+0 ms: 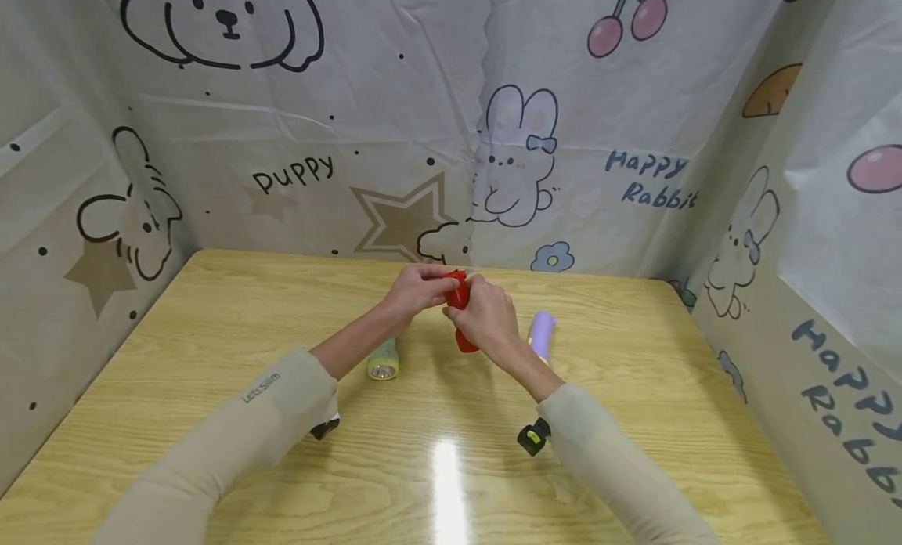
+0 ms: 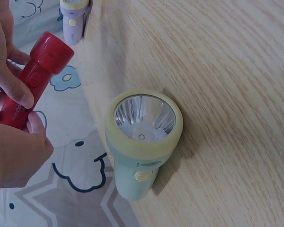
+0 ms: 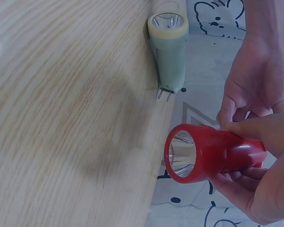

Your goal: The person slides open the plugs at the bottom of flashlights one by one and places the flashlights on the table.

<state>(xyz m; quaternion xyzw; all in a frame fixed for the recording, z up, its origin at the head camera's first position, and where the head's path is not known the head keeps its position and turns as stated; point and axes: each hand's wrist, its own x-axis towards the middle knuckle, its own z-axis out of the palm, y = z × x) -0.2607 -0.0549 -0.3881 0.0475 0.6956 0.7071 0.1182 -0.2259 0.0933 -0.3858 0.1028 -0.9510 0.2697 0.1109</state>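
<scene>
Both hands hold a red flashlight (image 1: 460,293) just above the table's far edge. My right hand (image 1: 488,314) grips its body, the thumb lying along the barrel in the right wrist view. The fingers and thumb of my left hand (image 1: 419,290) pinch the flashlight's tail end. In the right wrist view the lamp end of the red flashlight (image 3: 199,153) points toward the table, its reflector visible. A green flashlight (image 2: 137,170) with a yellow rim lies on the table below the left hand. Two metal prongs stick out of its tail in the right wrist view.
A purple flashlight (image 1: 542,333) lies on the wooden table (image 1: 395,482), to the right and partly behind the right forearm. A printed cloth (image 1: 303,122) with cartoon animals hangs along the back and both sides of the table.
</scene>
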